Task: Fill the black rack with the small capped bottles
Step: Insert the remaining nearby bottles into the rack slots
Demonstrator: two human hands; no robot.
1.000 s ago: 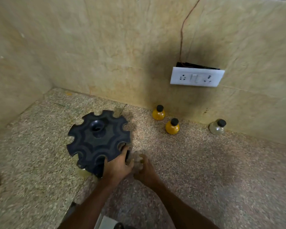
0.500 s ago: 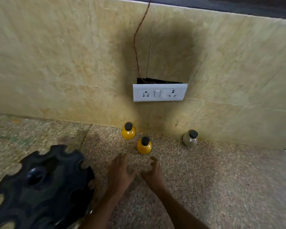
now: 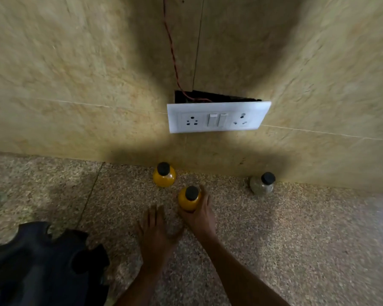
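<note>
While the right hand [image 3: 198,215] grips the nearer yellow bottle [image 3: 188,199] on the speckled surface [image 3: 296,239], left hand [image 3: 156,237] flat, fingers straight, black rack [image 3: 38,266] lower left.

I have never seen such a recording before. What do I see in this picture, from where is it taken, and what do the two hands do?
There is no machine here: a person works with two bare hands, and a camera worn on the head looks forward and down at them. The right hand grips a small yellow bottle with a black cap, which stands on the speckled counter. The left hand holds nothing, its fingers straight, low over the counter. Near the wall stand another yellow bottle and a clear bottle, both capped in black. At the lower left you see part of the black rack with notches round its edge. On the wall is a white socket plate with a red wire above it.
</note>
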